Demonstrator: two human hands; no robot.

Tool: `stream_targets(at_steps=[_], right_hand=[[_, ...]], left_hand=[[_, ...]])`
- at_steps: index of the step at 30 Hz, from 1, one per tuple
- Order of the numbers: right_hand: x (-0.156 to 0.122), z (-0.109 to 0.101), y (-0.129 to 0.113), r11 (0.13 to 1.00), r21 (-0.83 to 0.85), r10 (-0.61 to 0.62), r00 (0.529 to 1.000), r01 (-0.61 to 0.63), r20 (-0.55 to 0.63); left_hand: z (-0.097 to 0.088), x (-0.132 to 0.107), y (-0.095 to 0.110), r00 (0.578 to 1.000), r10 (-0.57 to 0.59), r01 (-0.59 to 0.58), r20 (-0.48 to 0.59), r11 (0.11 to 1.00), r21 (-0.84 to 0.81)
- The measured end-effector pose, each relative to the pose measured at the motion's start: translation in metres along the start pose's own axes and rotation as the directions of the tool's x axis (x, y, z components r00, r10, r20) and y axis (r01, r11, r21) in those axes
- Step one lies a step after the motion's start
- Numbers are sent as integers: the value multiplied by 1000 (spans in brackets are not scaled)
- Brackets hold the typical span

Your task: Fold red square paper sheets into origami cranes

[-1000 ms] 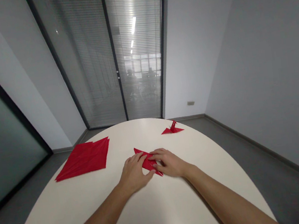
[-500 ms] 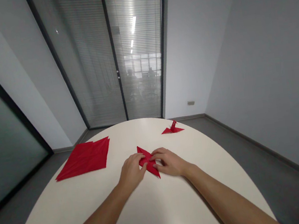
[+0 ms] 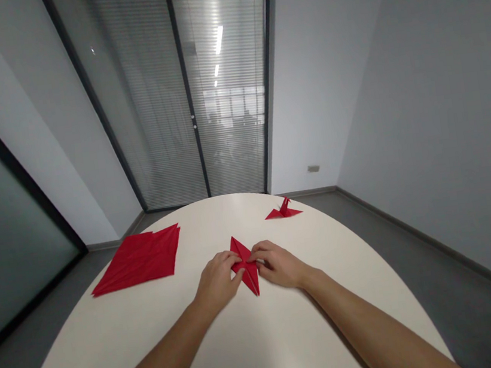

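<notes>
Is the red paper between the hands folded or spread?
Folded: the red paper forms a narrow diamond with a lengthwise seam, the left hand and right hand touching it.

It's a bit dim and gray in here. Past the table [image 3: 232,355], the glass [image 3: 243,169] glows, and bright white lights [image 3: 219,40] show in it. A soft shine sits on the table's near part. A dark shadow hugs the right arm [image 3: 363,325] over the table. The small paper [image 3: 251,280] mid-table looks a little fuzzy. Beside the table, the walls [image 3: 441,92] lean and stretch.
</notes>
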State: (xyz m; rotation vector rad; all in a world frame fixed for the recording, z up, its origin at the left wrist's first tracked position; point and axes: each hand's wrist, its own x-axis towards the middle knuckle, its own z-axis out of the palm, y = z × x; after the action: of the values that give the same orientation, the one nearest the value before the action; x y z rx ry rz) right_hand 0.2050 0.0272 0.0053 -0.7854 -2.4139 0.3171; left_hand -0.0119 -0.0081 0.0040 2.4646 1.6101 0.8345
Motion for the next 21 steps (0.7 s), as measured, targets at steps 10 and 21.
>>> stream_targets(at_steps=[10,21], right_hand=[[0,1,2,999,-20,-27,1000,27,-15],[3,-1,0,997,57,-60,998,61,-6]], left_hand=[[2,2,-5,999,39,-39,-10,999,-33],[-7,-1,6,987,152,-147,52,985,-91]])
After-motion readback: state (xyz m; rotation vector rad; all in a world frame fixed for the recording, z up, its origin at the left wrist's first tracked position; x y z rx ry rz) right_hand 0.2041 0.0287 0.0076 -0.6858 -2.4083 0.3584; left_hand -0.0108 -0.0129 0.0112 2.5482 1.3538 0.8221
